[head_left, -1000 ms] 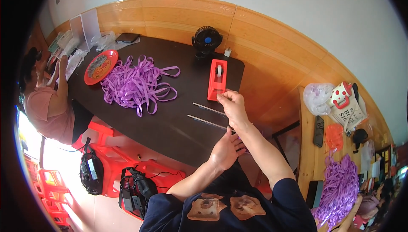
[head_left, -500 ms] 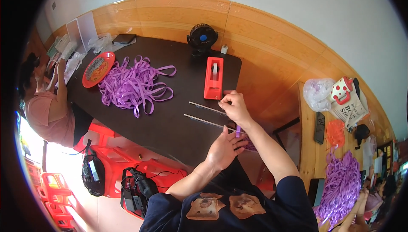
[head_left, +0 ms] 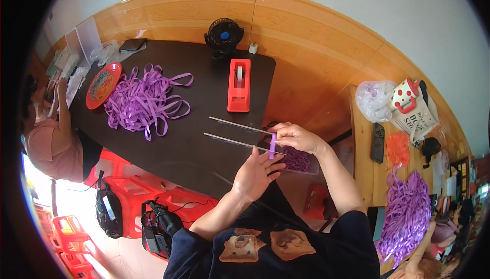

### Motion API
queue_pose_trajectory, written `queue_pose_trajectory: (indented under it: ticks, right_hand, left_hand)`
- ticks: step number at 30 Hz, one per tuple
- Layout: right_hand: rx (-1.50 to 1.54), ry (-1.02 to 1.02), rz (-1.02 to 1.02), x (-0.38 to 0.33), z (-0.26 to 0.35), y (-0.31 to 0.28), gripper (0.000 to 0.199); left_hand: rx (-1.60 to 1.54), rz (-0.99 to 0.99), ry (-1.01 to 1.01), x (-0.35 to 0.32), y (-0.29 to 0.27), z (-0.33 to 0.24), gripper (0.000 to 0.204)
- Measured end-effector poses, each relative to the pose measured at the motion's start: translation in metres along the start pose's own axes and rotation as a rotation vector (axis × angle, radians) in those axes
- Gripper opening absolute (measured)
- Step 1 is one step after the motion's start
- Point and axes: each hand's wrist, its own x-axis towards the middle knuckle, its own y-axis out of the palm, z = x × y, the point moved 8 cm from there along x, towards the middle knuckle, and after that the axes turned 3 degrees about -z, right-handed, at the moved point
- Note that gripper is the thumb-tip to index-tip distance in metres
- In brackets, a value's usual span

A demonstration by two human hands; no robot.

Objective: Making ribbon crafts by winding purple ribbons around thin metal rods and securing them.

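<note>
Short purple ribbon strip [head_left: 272, 145] held upright at the near edge of the dark bench [head_left: 204, 141].
Right hand [head_left: 296, 137] pinches its top; left hand [head_left: 255, 173], fingers loosely extended, supports below. Light, limp, probably slippery; best gripped near its ends.

A tape dispenser [head_left: 239, 86] is standing near the middle of the surface [head_left: 189, 141], with a small fan [head_left: 223, 35] behind it at the far edge. A heap of ribbon [head_left: 144, 101] is lying to its left, a plate [head_left: 102, 85] beyond that. Two rods [head_left: 236, 135] are lying in front of the dispenser.
</note>
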Motion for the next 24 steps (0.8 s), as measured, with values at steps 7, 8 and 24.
queue_pose_trajectory:
  ticks: [7, 8, 24]
  right_hand:
    - [-0.107, -0.065, -0.025, 0.002, -0.0028, 0.0033, 0.018]
    - [-0.121, -0.082, -0.057, 0.0012, -0.0019, 0.002, 0.018]
    - [-0.119, -0.148, -0.172, 0.0031, 0.0014, 0.001, 0.022]
  left_hand:
    - [-0.019, -0.014, 0.002, -0.0007, 0.0001, 0.0003, 0.069]
    - [-0.015, -0.015, 0.003, -0.0009, 0.0012, -0.0001, 0.069]
    - [-0.015, -0.026, 0.0, -0.0003, -0.0009, 0.0007, 0.069]
